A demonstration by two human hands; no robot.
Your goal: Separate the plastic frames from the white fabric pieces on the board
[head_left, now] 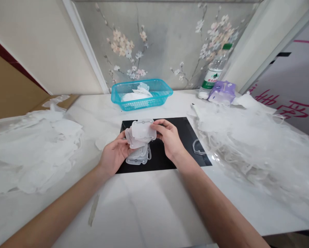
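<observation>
Over the mat, the upper piece lies long axis crosswise, its right edge pinched in the right hand; left of it, the half-curled left hand grips the lower piece.

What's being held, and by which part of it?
Thin white pieces: the right grip pinches the top one at its right edge; the left grip holds the one just beneath at its left edge.

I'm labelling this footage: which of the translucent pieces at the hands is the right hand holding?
The topmost piece: the right hand grips its right edge. The lower-left piece, partly covered by it, is at the left hand instead.
</observation>
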